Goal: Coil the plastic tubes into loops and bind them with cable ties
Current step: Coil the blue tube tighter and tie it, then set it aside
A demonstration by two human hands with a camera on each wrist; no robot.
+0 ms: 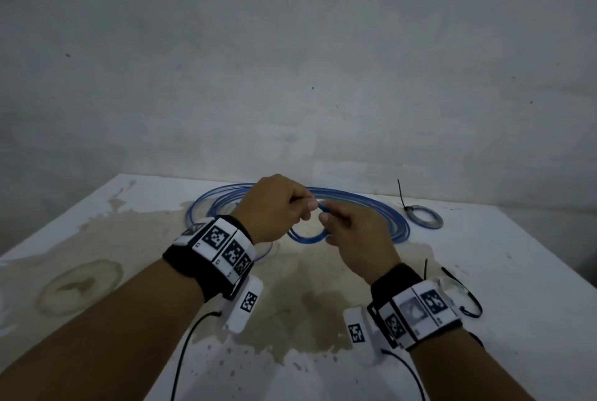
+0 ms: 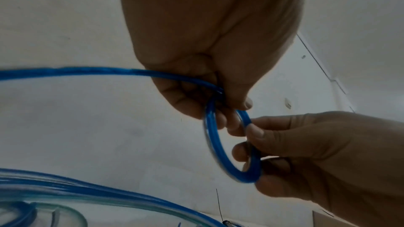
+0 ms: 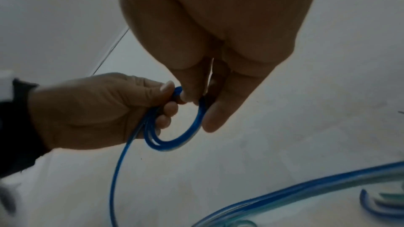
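Note:
A blue plastic tube (image 1: 307, 238) is wound into a small double loop between both hands, held above the white table (image 1: 517, 271). My left hand (image 1: 305, 208) pinches the top of the loop (image 2: 211, 144), thumb on top and fingers curled under. My right hand (image 1: 328, 226) pinches the loop's other side (image 3: 174, 141) between thumb and fingers. The rest of the tube lies behind the hands in wide loose turns (image 1: 387, 216); one strand runs from the left hand (image 2: 229, 110) out to the left. A small coil (image 1: 424, 218) bound with a black cable tie (image 1: 400, 193) lies at the back right.
Loose black cable ties (image 1: 465, 295) lie on the table beside my right wrist. The tabletop carries a large brown stain (image 1: 290, 287) under the hands. A grey wall (image 1: 290, 61) rises just behind the table's far edge. Thin black cords hang from both wristbands.

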